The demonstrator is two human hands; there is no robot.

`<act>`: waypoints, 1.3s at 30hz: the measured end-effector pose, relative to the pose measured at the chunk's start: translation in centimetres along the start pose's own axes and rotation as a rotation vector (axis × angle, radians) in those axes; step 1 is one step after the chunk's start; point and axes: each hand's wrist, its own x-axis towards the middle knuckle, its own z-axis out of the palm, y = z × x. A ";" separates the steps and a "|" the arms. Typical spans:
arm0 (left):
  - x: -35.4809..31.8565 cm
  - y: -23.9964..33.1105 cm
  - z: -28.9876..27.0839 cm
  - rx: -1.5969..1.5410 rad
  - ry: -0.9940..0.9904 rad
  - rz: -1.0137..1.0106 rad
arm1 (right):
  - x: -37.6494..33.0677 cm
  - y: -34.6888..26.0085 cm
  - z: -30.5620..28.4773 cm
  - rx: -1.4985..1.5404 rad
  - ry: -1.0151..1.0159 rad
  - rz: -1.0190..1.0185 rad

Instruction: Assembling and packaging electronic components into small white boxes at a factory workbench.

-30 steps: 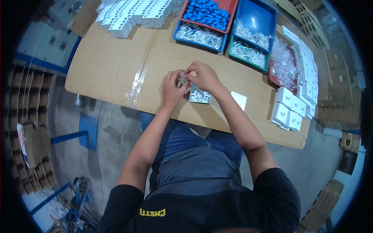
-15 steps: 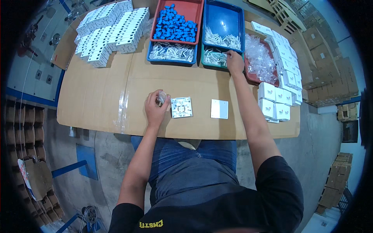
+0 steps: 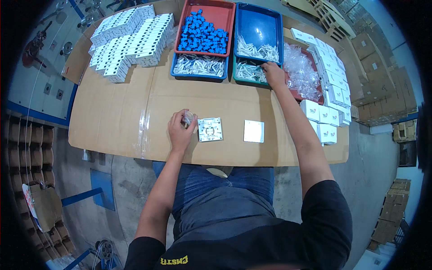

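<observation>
My left hand [image 3: 181, 131] is closed around a small clear plastic bag [image 3: 187, 118] above the cardboard-covered table. Just right of it lies a square white-framed switch or socket plate [image 3: 210, 129], its metal inner parts facing up. Further right, a plain white square panel [image 3: 254, 131] rests flat. My right hand [image 3: 273, 74] reaches to the right end of a green tray [image 3: 252, 82], fingers bent together among small slim white pieces [image 3: 247, 70]. What the fingertips hold there is too small to make out.
A red tray [image 3: 181, 27] of blue plastic parts sits over a blue tray [image 3: 198, 78] of white pieces. Another blue tray [image 3: 258, 24] stands behind the green one. Clear bags [image 3: 299, 67] fill a red tray at right, beside stacked white boxes [image 3: 335, 93]. More boxes [image 3: 130, 38] stand back left.
My right hand has shifted slightly at the green tray, its fingers still among the white pieces. My left hand keeps the clear bag in nearly the same place. The view has tilted a little.
</observation>
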 end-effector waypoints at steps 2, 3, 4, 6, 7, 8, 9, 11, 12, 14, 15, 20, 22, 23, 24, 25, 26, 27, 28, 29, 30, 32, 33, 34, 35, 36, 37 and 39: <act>0.0 -0.1 0.0 -0.004 0.000 -0.002 | 0.1 0.2 0.0 0.004 -0.007 -0.030; 0.0 0.0 0.0 0.007 0.005 -0.004 | 0.2 0.3 0.0 0.010 -0.008 -0.075; 0.0 0.0 0.1 0.014 0.010 -0.005 | 0.2 0.7 -0.1 0.012 -0.008 -0.118; 0.1 0.1 0.2 -0.008 0.010 -0.002 | 0.3 1.2 0.0 -0.009 -0.012 -0.161; 0.1 0.0 0.1 -0.027 0.010 -0.007 | 0.4 1.0 -0.1 -0.026 -0.022 -0.207; 0.0 0.0 0.2 -0.028 0.014 -0.005 | 0.5 0.9 -0.2 -0.027 -0.018 -0.210; 0.0 0.0 0.2 -0.013 0.019 -0.003 | 0.4 0.7 -0.2 -0.051 -0.036 -0.263; -0.2 0.0 0.0 0.008 0.024 -0.004 | 0.6 -0.1 0.2 -0.113 -0.075 -0.339; -0.2 0.1 -0.1 -0.004 0.014 -0.021 | 0.7 -0.3 0.3 -0.111 -0.074 -0.340; -0.1 0.2 0.0 -0.024 0.004 -0.031 | 0.6 -0.3 0.4 -0.103 -0.051 -0.293; -0.2 0.3 0.4 -0.035 0.009 -0.025 | 0.4 0.1 0.2 -0.107 -0.049 -0.291; -0.5 -0.1 -0.1 -0.031 0.039 -0.015 | -0.3 -2.0 -2.7 0.251 0.090 -0.097; -0.6 -0.3 -0.6 -0.008 0.030 -0.005 | -0.4 -3.0 -3.3 0.295 0.106 -0.044; -0.5 -0.3 -0.5 -0.004 0.034 -0.021 | -0.4 -3.5 -3.3 0.339 0.126 0.017; -0.1 -0.3 -0.1 0.011 0.060 0.036 | -0.5 -3.7 -3.6 0.347 0.111 0.007; -0.2 -0.3 0.0 0.034 0.084 0.085 | -0.7 -3.9 -3.9 0.404 0.172 -0.021; -0.3 -0.3 0.0 0.053 0.088 0.058 | -0.9 -4.9 -4.3 0.468 0.231 -0.047; -0.3 -0.4 -0.2 0.013 0.086 0.051 | -1.3 -7.7 -5.2 0.574 0.143 0.029; -0.2 0.0 0.1 -0.050 0.074 0.059 | -1.8 -8.6 -5.0 0.677 0.087 0.054; -0.2 0.3 0.0 -0.034 0.084 0.040 | -2.7 -10.7 -5.2 0.743 0.075 0.035; -0.4 0.6 -0.4 -0.083 0.050 -0.005 | -3.9 -13.2 -5.2 0.808 0.065 0.017; -0.4 0.6 -0.5 -0.130 0.020 -0.052 | -6.4 -18.0 -6.1 0.975 -0.001 0.005; -0.4 0.1 -0.4 -0.077 0.042 0.009 | -7.4 -20.1 -6.4 1.050 -0.049 -0.006; -0.4 -0.2 -0.3 -0.026 0.061 0.072 | -8.3 -21.8 -6.7 1.056 -0.055 -0.008; -0.4 -0.1 -0.4 -0.018 0.060 0.067 | -9.2 -23.5 -7.1 1.060 -0.093 -0.063; -0.4 0.0 -0.4 -0.010 0.065 0.079 | -9.6 -24.8 -7.3 1.063 -0.130 -0.119; -0.5 0.1 -0.3 -0.005 0.067 0.093 | -9.8 -25.6 -7.5 1.067 -0.129 -0.116; -0.7 0.2 -0.3 -0.029 0.055 0.080 | -10.1 -26.8 -7.7 0.960 -0.184 -0.147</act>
